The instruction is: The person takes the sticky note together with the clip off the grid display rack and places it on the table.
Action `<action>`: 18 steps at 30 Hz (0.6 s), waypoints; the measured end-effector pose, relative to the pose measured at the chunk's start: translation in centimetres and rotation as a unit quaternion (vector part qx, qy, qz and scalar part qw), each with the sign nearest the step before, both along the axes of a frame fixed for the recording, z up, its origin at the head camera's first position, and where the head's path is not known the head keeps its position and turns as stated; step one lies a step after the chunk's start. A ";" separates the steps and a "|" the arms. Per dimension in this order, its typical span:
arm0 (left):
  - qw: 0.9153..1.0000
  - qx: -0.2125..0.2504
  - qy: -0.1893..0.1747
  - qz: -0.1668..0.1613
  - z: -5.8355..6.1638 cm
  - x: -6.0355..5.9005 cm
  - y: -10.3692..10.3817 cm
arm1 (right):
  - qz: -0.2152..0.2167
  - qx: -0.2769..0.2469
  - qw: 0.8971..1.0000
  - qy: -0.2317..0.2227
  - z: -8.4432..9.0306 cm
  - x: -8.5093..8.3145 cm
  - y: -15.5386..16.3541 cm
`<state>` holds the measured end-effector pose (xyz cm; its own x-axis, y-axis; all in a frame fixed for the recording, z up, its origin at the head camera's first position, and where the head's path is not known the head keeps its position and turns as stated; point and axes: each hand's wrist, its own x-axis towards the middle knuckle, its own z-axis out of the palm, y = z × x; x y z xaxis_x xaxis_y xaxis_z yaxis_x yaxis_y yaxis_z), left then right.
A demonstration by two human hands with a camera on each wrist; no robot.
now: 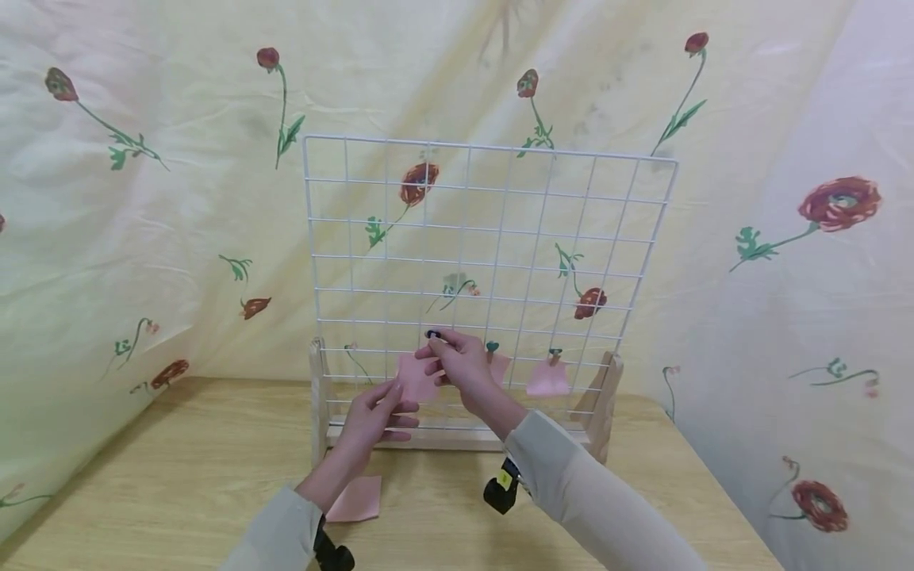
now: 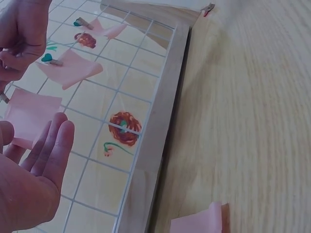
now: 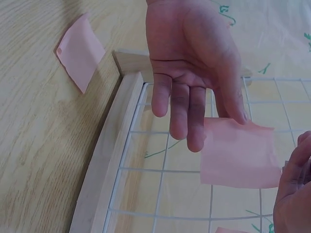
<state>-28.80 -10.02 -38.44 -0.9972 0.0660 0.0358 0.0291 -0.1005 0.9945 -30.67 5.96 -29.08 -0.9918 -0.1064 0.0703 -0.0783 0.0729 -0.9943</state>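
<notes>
My left hand (image 1: 371,416) pinches a square pink paper note (image 1: 416,377) between thumb and index finger, its other fingers spread apart. The note lies up against the lower part of a white wire grid (image 1: 467,230). At the note's top edge my right hand (image 1: 464,365) pinches a small clip (image 1: 432,334) with a dark top. In the left wrist view the clip's end (image 2: 4,97) shows at the note's corner. Right of it hang two more pink notes (image 2: 70,68) (image 1: 548,379), each held to the wire by a small wooden clip with a green heart (image 2: 46,58).
Wooden feet (image 1: 607,408) and a crossbar hold the grid upright on the wooden table (image 1: 178,452). A loose pink note (image 1: 357,500) lies on the table by my left forearm. A small red clip (image 2: 208,8) lies beyond the stand. Flowered cloth (image 1: 750,317) hangs behind.
</notes>
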 end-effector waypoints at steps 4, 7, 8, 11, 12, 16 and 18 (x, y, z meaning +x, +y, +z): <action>1.000 0.006 0.001 -0.001 0.0 0.4 0.0 | 0.009 -0.005 1.000 0.003 0.0 0.3 0.2; 1.000 0.011 0.003 -0.007 0.0 0.8 -0.1 | 0.016 -0.011 1.000 0.003 0.0 0.6 0.5; 1.000 0.013 0.001 -0.008 0.0 1.0 -0.1 | 0.018 -0.012 1.000 0.003 -0.1 0.7 0.6; 1.000 0.015 -0.002 -0.012 -0.1 1.5 -0.2 | 0.022 -0.014 1.000 0.005 -0.1 1.1 0.9; 1.000 0.017 -0.003 -0.013 -0.1 1.7 -0.2 | 0.024 -0.012 1.000 0.008 -0.2 1.3 0.9; 1.000 0.013 -0.001 -0.018 -0.2 2.2 -0.2 | 0.033 -0.006 0.999 0.015 -0.3 1.9 1.3; 1.000 0.012 -0.001 -0.022 -0.2 2.4 -0.2 | 0.038 -0.003 0.999 0.014 -0.3 2.2 1.4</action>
